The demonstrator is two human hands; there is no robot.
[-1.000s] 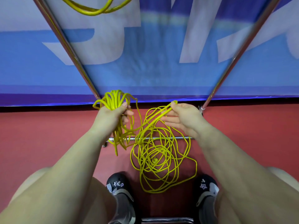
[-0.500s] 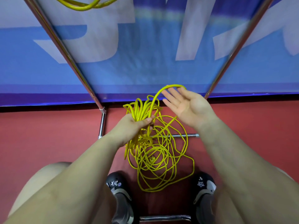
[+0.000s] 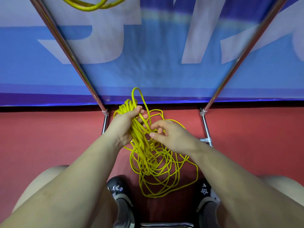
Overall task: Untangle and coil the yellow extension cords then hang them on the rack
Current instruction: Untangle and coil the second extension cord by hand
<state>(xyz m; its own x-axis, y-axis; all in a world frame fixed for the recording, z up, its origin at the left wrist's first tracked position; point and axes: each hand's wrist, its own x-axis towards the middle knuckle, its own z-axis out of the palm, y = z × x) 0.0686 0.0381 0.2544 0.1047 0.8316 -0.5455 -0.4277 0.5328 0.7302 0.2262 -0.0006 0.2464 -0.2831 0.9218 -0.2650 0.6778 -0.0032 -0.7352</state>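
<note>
left hand [image 3: 125, 125] is clenched around a bundle of yellow cord [image 3: 148, 160] loops, fist just above the floor [image 3: 49, 137] between the two metal rack [image 3: 72, 51] legs. the gathered loops run through the fist roughly top to bottom in view; one narrow loop sticks up past the knuckles toward the blue banner [image 3: 156, 63], the rest hang below the wrist. right hand [image 3: 169, 135] sits just right of the left, fingers curled, thumb and fingertips at strands coming off the bundle; cannot tell if it's actually pinching one. below both hands the loose part of the cord lies on the red floor as a tangled pile of overlapping loops, spreading down and right, between the two black shoes [image 3: 119, 195]. no clear long axis in the pile, just rings. cord ends not visible. second yellow cord coil [image 3: 92, 4] hangs at the top edge of the view, by the left rack pole. no containers in view.
</note>
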